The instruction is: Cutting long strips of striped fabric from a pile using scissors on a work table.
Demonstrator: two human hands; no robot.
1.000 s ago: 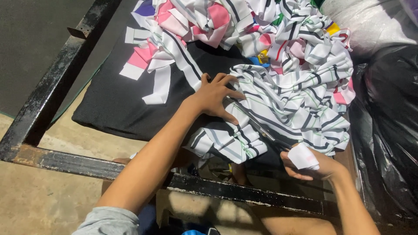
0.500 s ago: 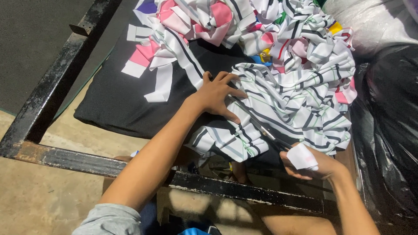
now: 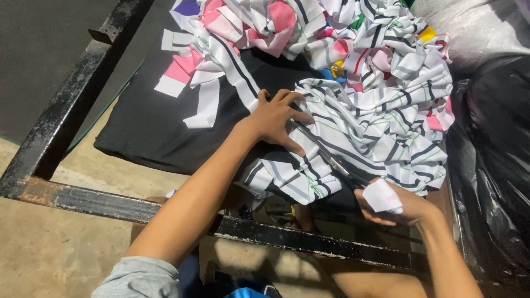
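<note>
**Now: two hands on striped cloth**

Down on the black sheet (image 3: 149,132) lies one striped fabric heap (image 3: 381,127) — white, dark-lined. Left hand (image 3: 276,118) presses it, fingers spread flat. Right hand (image 3: 395,205) grips one scissors (image 3: 331,160) — handle wrapped white.

Hard sunlight from upper right; glare on white striped fabric (image 3: 381,127); deep shadow under black metal frame (image 3: 72,193); black plastic bag (image 3: 491,165) underexposed; focus sharp; slight edge distortion.
</note>
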